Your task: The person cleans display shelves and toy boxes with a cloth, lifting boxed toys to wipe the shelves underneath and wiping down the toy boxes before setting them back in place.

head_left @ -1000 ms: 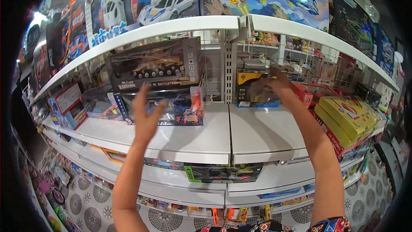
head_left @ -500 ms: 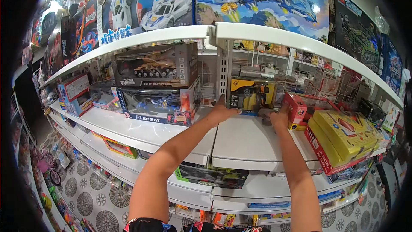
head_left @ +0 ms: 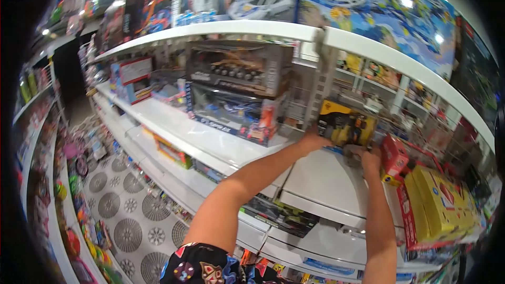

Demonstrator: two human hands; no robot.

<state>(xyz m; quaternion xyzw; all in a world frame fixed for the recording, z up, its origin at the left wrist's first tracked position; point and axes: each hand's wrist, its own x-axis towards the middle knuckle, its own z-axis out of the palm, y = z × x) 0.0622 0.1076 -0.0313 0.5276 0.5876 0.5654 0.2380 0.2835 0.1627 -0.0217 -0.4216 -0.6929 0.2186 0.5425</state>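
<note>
- The shelf [head_left: 326,179] was glossy white, in a room crammed with boxed toys; the floor [head_left: 139,179] had grey circle patterns.
- The yellow-and-black box [head_left: 344,126] sat toward the back, just right of the metal post [head_left: 319,89], blurry dark toy shape on its front.
- Left hand [head_left: 314,139] was at its left edge, right hand [head_left: 371,159] by its lower right corner; couldn't tell if either gripped it.
</note>
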